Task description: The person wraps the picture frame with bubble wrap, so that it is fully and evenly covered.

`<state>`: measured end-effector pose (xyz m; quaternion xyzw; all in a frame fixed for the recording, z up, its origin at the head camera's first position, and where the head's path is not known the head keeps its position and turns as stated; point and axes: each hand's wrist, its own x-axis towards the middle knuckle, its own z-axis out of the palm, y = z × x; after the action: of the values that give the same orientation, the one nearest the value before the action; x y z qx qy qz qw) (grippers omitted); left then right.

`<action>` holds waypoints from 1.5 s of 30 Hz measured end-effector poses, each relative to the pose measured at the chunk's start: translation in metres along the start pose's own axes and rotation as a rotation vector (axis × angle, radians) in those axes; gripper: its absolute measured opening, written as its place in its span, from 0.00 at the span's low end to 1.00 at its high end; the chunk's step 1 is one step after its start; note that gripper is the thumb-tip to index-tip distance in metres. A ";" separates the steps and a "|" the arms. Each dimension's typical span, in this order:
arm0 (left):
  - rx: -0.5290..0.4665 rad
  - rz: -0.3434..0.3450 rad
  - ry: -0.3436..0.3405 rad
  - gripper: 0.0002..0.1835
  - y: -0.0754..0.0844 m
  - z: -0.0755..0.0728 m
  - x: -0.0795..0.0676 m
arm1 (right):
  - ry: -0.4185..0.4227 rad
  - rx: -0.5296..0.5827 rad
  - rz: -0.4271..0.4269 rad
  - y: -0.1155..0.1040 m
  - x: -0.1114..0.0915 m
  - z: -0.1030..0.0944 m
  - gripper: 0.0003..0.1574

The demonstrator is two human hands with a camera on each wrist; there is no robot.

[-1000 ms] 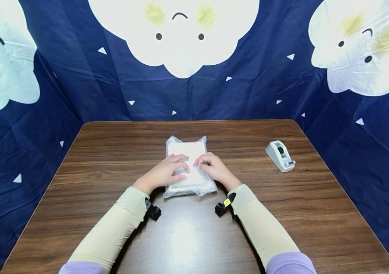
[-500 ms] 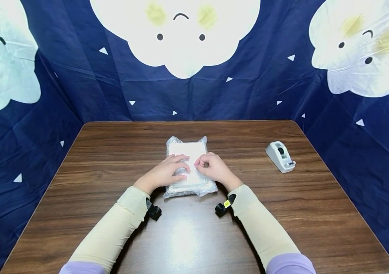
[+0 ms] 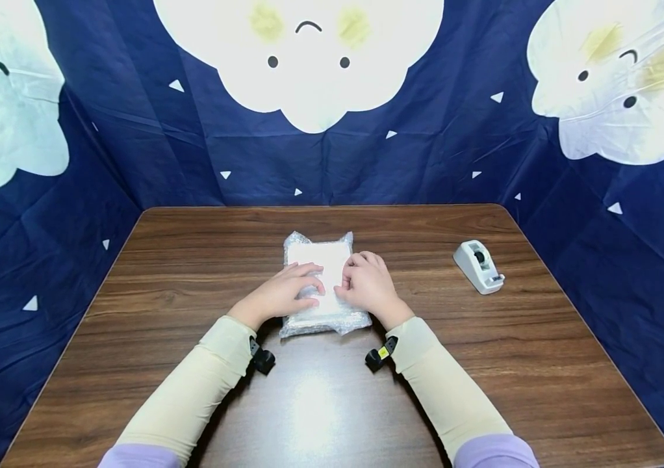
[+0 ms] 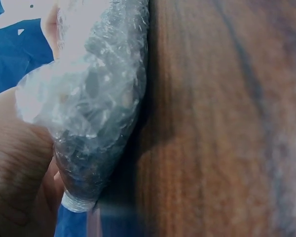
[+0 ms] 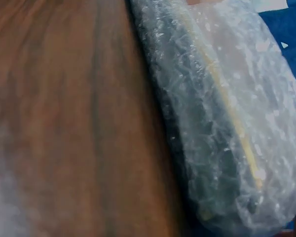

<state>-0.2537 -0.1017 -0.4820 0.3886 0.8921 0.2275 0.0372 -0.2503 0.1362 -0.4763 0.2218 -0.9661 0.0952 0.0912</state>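
Observation:
A flat white item wrapped in bubble wrap, a parcel [image 3: 317,253], lies on the wooden table in front of me. My left hand [image 3: 276,296] rests on its left side with fingers spread over the top. On the right side, my right hand [image 3: 370,283] touches the parcel with bent fingers and thumb close together. Whether anything is between those fingertips is hidden. The left wrist view shows the crumpled bubble wrap [image 4: 93,98] beside the heel of the left hand [image 4: 17,153]. In the right wrist view, a yellowish strip [image 5: 232,108] runs along the wrapped edge.
A white tape dispenser [image 3: 478,266] stands at the right on the brown table [image 3: 191,260]. Blue cloth [image 3: 332,162] with white clouds hangs behind and at both sides. A black wrist camera [image 3: 262,359] sits on the left wrist, another [image 3: 377,357] on the right.
My right hand has shifted slightly right and its closed thumb-and-finger loop has changed to fingers bent over the parcel's right side. The left hand and parcel stay put.

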 end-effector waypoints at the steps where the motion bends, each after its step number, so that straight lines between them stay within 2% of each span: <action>1: 0.002 0.002 0.000 0.06 0.000 0.000 0.000 | -0.012 -0.026 0.025 -0.002 -0.001 -0.002 0.24; 5: -0.001 0.012 0.001 0.07 0.002 -0.001 0.001 | -0.089 -0.128 0.118 -0.010 -0.002 -0.010 0.24; 6: 0.000 0.013 0.001 0.07 0.002 -0.001 0.001 | -0.110 -0.155 0.150 -0.012 -0.002 -0.011 0.28; 8: 0.003 0.015 0.001 0.07 0.001 -0.001 0.001 | -0.152 -0.187 0.236 -0.012 -0.001 -0.014 0.40; 11: 0.006 0.017 0.000 0.07 0.000 -0.001 0.002 | -0.221 -0.140 0.354 -0.006 -0.001 -0.013 0.59; 13: 0.004 0.015 -0.001 0.07 0.000 0.000 0.002 | -0.257 -0.050 0.393 -0.001 -0.001 -0.011 0.60; 15: 0.004 0.016 0.002 0.06 -0.002 0.000 0.002 | -0.276 0.047 0.376 0.003 -0.002 -0.009 0.56; 21: -0.012 -0.017 0.027 0.06 -0.006 0.006 -0.001 | -0.244 0.238 0.274 0.015 -0.001 -0.005 0.29; 27: -0.091 -0.093 0.045 0.04 -0.011 0.011 -0.008 | -0.247 0.406 0.159 0.031 0.000 0.000 0.20; 33: -0.131 -0.098 0.075 0.03 -0.017 0.014 -0.007 | -0.258 0.492 0.051 0.046 0.005 0.005 0.15; 36: -0.173 -0.092 0.127 0.05 -0.021 0.019 -0.007 | -0.240 0.566 0.003 0.057 0.006 0.009 0.10; 38: -0.234 -0.075 0.197 0.07 -0.025 0.024 -0.009 | -0.250 0.641 -0.002 0.064 0.006 0.011 0.09; 43: -0.398 -0.006 0.448 0.07 -0.031 0.033 -0.015 | -0.302 0.880 0.140 0.079 0.002 0.010 0.11; 45: -0.423 -0.009 0.530 0.05 -0.034 0.033 -0.018 | -0.301 0.948 0.198 0.083 0.000 0.008 0.12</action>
<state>-0.2560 -0.1222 -0.5279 0.2959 0.8053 0.5007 -0.1151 -0.2885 0.2076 -0.4964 0.1574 -0.8355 0.4986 -0.1691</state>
